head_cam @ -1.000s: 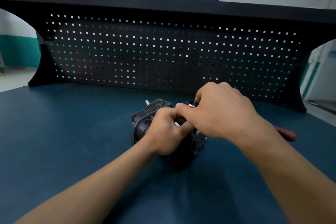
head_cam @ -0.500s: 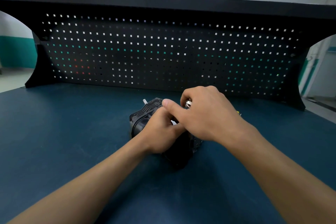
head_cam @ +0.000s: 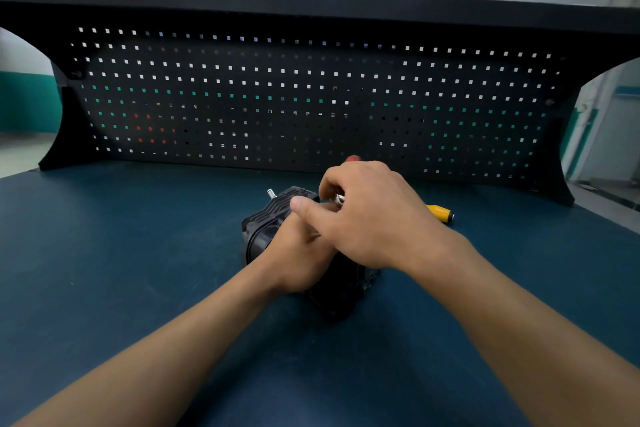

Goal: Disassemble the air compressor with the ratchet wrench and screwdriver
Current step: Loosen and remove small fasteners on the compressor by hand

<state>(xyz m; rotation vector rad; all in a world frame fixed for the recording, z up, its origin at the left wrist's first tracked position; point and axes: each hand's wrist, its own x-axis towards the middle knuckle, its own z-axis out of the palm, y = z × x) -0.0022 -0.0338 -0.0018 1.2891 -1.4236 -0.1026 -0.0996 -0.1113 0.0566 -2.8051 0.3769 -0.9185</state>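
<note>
At the frame's centre the compressor [head_cam: 273,222] lies on its side on the bench [head_cam: 138,253], its long axis slanting from the ribbed head at upper left down towards lower right. We judge it heavy, rigid and hard-edged, so it is best braced round the body. Our left hand [head_cam: 301,256] grips it there, while our right hand [head_cam: 370,225] pinches a small silver part [head_cam: 340,198] on top.

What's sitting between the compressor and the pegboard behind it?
Head view: bare blue table, plus a red tip peeking over the right hand above the compressor.
</note>
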